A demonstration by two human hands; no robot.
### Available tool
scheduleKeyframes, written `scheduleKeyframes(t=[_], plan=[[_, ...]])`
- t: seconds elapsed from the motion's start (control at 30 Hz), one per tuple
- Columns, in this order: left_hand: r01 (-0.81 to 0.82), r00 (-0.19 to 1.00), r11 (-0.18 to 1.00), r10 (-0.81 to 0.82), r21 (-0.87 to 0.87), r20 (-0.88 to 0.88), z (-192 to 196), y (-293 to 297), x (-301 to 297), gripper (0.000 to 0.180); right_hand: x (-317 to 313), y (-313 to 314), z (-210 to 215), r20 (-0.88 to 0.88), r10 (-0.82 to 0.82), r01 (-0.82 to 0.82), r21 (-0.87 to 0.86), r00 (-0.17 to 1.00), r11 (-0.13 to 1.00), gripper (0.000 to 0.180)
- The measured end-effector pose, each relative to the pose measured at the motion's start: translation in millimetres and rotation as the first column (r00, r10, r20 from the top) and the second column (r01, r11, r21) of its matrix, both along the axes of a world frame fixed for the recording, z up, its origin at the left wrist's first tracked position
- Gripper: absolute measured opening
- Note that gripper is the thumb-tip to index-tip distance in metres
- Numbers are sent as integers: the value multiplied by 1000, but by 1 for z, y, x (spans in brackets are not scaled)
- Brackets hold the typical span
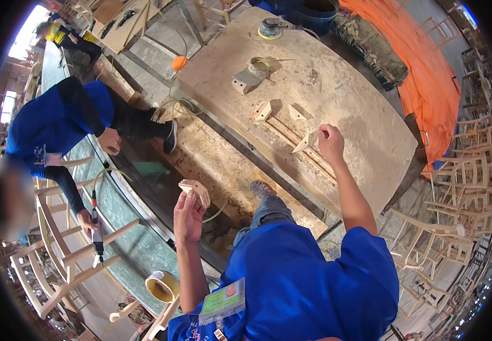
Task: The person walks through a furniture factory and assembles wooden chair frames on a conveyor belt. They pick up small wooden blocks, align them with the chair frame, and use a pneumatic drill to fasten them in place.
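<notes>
My left hand point(188, 216) is raised and holds a small wooden corner block point(196, 189) by its lower edge. My right hand point(330, 140) reaches out over the dusty wooden worktable point(365, 119) and pinches a thin triangular wooden piece point(304, 143) just above the tabletop. Two more small wooden blocks point(262, 110) point(297, 112) lie on the table just beyond that hand. My shoe point(262, 188) and jeans leg show below, between my two arms.
A person in a blue shirt point(58, 122) sits at left, holding a tool point(96, 227) over a wooden chair frame point(64, 256). An orbital sander point(269, 28), tape roll point(162, 285), orange tarp point(427, 62) and stacked chair frames point(461, 187) surround the table.
</notes>
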State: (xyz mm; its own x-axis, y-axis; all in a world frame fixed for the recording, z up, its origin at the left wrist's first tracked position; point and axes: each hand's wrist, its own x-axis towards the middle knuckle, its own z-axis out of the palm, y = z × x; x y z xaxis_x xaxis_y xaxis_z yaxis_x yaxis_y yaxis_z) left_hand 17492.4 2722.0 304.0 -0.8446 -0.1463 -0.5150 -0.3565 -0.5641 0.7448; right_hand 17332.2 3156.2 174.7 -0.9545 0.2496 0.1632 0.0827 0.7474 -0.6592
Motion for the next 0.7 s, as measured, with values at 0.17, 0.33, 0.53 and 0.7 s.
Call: scheduleKeyframes(t=[0.17, 0.33, 0.53, 0.7], plan=[[71, 997, 996, -73, 59, 26, -24, 9, -20, 31, 43, -5, -18, 292, -129, 213, -278, 948, 937, 15], [133, 989, 988, -137, 74, 60, -37, 11, -27, 28, 43, -30, -40, 654, -168, 618, -555, 738, 557, 33], [78, 991, 989, -91, 129, 97, -34, 20, -36, 26, 23, -69, -44, 594, -245, 558, -424, 766, 713, 43], [119, 993, 980, -120, 156, -7, -35, 14, -45, 34, 18, -89, -32, 449, -148, 404, -554, 881, 728, 39]])
